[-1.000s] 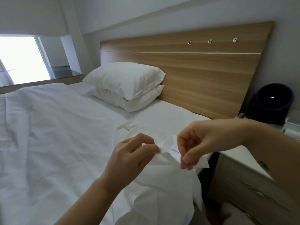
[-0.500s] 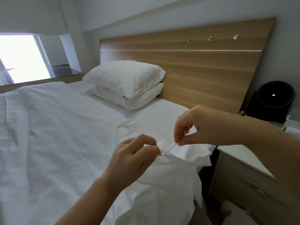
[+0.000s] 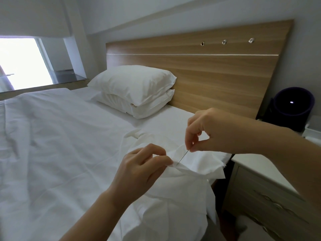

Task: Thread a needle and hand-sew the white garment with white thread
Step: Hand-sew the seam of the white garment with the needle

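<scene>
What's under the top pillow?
A second white pillow, lying on the bed sheet. Only its front and right edges show. The top pillow covers the rest, so anything between the two is hidden.

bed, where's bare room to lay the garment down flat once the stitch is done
The wide duvet left of the left hand is bare, up to the pillows. A smaller strip of sheet lies between pillows and right hand. The nightstand top shows a bare white patch. It is crowded at the near edge, where the garment bunches.
</scene>
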{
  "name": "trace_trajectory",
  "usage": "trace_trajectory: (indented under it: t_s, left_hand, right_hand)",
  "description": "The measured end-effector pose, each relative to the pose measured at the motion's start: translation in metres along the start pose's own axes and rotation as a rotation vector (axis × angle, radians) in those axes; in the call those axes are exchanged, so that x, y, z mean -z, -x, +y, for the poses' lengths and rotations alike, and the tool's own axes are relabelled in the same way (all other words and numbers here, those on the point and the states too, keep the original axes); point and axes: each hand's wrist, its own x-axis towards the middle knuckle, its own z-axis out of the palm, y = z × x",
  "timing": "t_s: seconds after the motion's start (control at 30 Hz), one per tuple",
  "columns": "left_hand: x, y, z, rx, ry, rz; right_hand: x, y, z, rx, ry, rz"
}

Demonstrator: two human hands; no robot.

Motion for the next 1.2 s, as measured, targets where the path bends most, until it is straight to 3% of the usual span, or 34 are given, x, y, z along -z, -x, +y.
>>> trace_trajectory:
  t_s: [0.17, 0.27, 0.33, 0.67, 0.87, 1.07, 1.2]
  left_hand:
    - [0.0, 0.005, 0.0, 0.037, -0.006, 0.035]
    - [-0.001, 0.006, 0.0, 0.036, -0.009, 0.041]
    - [-0.001, 0.006, 0.0, 0.042, -0.003, 0.049]
    - [0.0, 0.011, -0.001, 0.067, 0.01, 0.071]
    - [0.0, 0.011, -0.001, 0.044, 0.009, 0.063]
    - [-0.001, 0.01, 0.0, 0.022, 0.01, 0.048]
    - [-0.001, 0.01, 0.002, 0.014, 0.029, 0.042]
  right_hand:
    - [0.003, 0.005, 0.013, -0.145, -0.125, -0.22]
    - [-0.009, 0.002, 0.015, -0.145, -0.584, -0.169]
    - [-0.024, 0.0, 0.014, -0.132, -0.756, -0.18]
    - [-0.053, -0.006, 0.007, -0.074, -0.664, -0.005]
    - [-0.044, -0.003, 0.019, -0.119, -0.943, 0.119]
    - [-0.034, 0.0, 0.029, -0.172, -0.859, -0.026]
    - [-0.022, 0.0, 0.024, -0.15, -0.768, 0.013]
